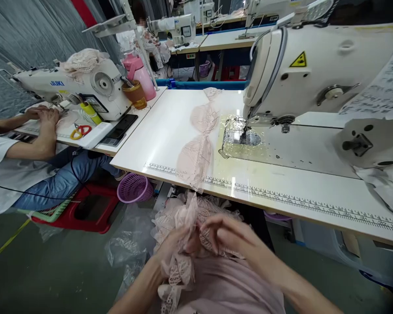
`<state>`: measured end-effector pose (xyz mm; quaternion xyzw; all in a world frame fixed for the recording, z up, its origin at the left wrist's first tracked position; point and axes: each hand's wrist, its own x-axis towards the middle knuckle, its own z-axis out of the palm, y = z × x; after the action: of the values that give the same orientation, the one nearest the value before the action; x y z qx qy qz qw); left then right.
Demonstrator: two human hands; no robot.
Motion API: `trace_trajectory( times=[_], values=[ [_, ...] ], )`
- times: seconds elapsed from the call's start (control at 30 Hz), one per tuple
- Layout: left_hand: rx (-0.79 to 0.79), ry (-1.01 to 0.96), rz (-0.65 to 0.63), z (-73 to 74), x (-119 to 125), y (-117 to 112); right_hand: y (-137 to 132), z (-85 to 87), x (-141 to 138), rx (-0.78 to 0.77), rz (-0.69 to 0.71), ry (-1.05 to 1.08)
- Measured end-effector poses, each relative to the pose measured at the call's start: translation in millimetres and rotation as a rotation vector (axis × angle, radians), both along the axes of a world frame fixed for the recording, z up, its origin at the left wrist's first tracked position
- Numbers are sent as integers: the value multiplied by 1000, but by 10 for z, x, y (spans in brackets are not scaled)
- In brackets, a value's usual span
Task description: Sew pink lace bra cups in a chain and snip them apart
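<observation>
Pale pink lace fabric (180,213) lies bunched over my lap, just below the table edge. My left hand (180,244) is closed around a gathered strip of this lace, and a tail of it hangs down over the wrist. Close beside it, my right hand (231,233) is held over the lace with its fingers bent and apart, slightly blurred; nothing shows between them. From the lap, a chain of joined pink lace pieces (194,159) runs up across the white table. Right of this chain stands a sewing machine (298,74), its needle area apart from the lace.
A printed ruler (281,198) follows the front edge of the table. At left, a co-worker's hands (47,113) work at another sewing machine (75,83). Scissors (80,131), a phone (124,126) and a pink jug (139,76) are nearby. A purple basket (135,187) stands below.
</observation>
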<state>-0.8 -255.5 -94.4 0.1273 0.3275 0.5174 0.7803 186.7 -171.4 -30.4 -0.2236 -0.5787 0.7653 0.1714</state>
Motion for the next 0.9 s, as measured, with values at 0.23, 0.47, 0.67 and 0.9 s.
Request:
trace_trajectory(
  times=[0.23, 0.47, 0.67, 0.9],
  values=[
    [-65, -45, -83, -103, -6, -354, 238, -473, -188, 6, -26, -194],
    [-59, -67, -57, -98, 1, -341, 281, -458, -432, -43, -36, -108],
    [-35, -93, -16, -33, -4, -323, 279, -453, -450, -53, -68, -131],
    [-55, -104, 21, -76, -8, -363, 244, -515, -376, -69, -52, -155]
  ],
)
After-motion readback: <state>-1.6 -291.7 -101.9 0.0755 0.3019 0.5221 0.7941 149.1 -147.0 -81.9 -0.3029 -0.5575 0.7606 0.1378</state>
